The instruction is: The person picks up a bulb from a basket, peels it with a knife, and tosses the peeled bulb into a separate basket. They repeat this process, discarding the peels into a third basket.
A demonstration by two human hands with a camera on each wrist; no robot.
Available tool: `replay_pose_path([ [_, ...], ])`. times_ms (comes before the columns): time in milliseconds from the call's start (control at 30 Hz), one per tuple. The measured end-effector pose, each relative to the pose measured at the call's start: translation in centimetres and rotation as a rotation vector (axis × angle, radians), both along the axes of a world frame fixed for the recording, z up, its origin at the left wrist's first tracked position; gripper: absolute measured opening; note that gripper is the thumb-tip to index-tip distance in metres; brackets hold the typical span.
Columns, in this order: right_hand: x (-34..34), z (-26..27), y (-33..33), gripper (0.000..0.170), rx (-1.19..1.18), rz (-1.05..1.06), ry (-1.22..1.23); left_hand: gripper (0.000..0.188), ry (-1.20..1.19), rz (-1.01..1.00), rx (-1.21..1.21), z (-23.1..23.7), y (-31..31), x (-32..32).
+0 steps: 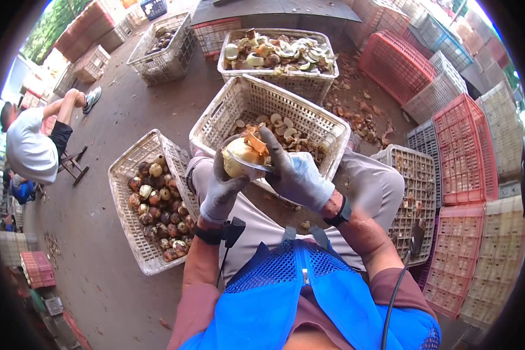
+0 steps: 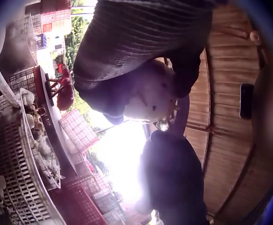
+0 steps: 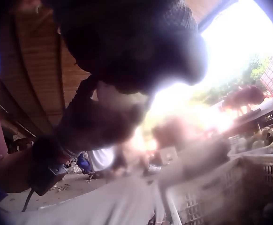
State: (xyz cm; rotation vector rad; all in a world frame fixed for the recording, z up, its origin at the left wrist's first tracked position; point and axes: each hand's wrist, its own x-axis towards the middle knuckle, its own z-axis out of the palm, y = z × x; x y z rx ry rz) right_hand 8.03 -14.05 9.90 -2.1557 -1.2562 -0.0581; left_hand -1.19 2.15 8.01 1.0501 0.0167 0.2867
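Observation:
In the head view, my gloved left hand [image 1: 220, 195] holds a round, pale yellowish vegetable [image 1: 237, 166] over the near side of a white crate [image 1: 216, 125]. My gloved right hand [image 1: 296, 178] grips a knife [image 1: 248, 163], its blade lying across the vegetable. A strip of brown peel [image 1: 255, 143] stands up by the right thumb. The left wrist view has the vegetable [image 2: 150, 96] pale with dark spots, under the fingers of the left hand. Glare and blur hide much of it in the right wrist view. Pale slices [image 1: 283, 125] and peelings lie inside the crate.
Left of my legs, a crate [image 1: 118, 192] holds many round brown-and-white vegetables [image 1: 163, 216]. A crate of pale trimmings [image 1: 280, 52] stands ahead. Stacked crates [image 1: 464, 149] line the right side, and peelings [image 1: 356, 119] litter the floor. Another person [image 1: 35, 143] sits at left.

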Motion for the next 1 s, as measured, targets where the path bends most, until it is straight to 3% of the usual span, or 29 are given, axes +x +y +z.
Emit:
replay_pose_path([
  [167,-0.1,-1.6,-1.4,0.085,-0.063,-0.076,-0.123,0.073,0.192,0.049,-0.025,-1.4,-1.6,0.6],
  [267,0.2,-3.0,-1.9,0.082,0.03,-0.053,-0.149,0.074,0.139,-0.014,-0.096,-2.3,-2.0,1.0],
  [333,0.7,-5.9,-2.9,0.087,-0.008,-0.158,-0.099,0.075,0.131,-0.022,-0.02,-3.3,-2.5,1.2],
  [467,1.4,-9.1,-4.7,0.083,-0.061,-0.158,-0.094,0.075,0.174,-0.098,-0.04,-7.7,-3.2,2.4],
  [733,2.1,-10.7,-4.5,0.08,-0.095,-0.184,-0.161,0.071,0.204,-0.129,0.169,-7.9,-2.8,3.3],
  [767,2.7,-13.2,-4.8,0.086,-0.217,-0.257,-0.079,0.071,0.209,-0.109,0.207,-8.1,-2.8,3.1],
  [800,3.3,-12.7,-5.9,0.081,-0.507,-0.298,0.138,0.073,0.222,-0.082,0.218,-9.5,-2.4,3.0],
  [867,4.5,-17.2,-8.8,0.072,-0.61,-0.364,0.198,0.076,0.304,-0.015,0.123,-9.5,-2.1,2.9],
  [967,5.7,-18.7,-8.4,0.063,-0.155,-0.444,0.096,0.077,0.281,-0.001,0.129,-9.8,-2.1,3.4],
  [1000,5.4,-17.1,-7.8,0.061,-0.016,-0.441,0.589,0.077,0.213,-0.003,0.133,-9.6,-2.4,3.5],
])
